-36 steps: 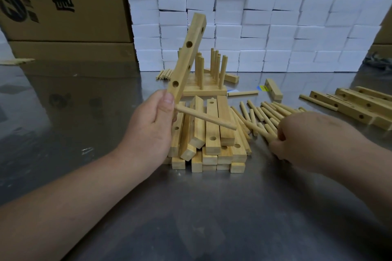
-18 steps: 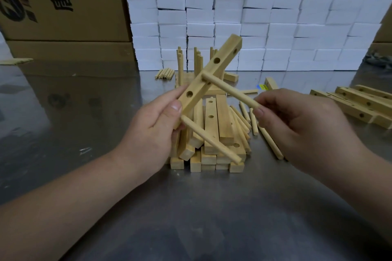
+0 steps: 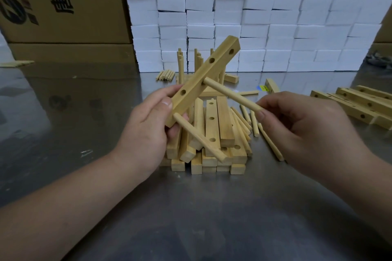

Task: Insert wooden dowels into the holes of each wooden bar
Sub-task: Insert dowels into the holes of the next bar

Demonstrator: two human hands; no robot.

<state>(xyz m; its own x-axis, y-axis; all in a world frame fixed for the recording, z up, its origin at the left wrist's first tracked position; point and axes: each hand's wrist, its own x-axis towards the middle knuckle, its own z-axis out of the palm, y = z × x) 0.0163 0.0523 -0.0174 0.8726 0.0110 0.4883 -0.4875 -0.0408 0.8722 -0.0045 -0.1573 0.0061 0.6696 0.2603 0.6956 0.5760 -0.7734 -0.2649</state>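
Left hand (image 3: 146,131) grips the wooden bar (image 3: 203,79) tilted above the bench (image 3: 191,207), one dowel (image 3: 199,139) seated low; right hand (image 3: 297,131) pinches a second dowel (image 3: 231,96), tip at a middle hole; stacked bars (image 3: 212,148) beneath.

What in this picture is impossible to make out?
1. Head view: how deep the dowel pinched by the right hand sits in the held bar; its tip covers the hole.
2. Head view: the upright dowels behind, partly hidden by that bar.
3. Head view: the cardboard box print, cut by the top edge.
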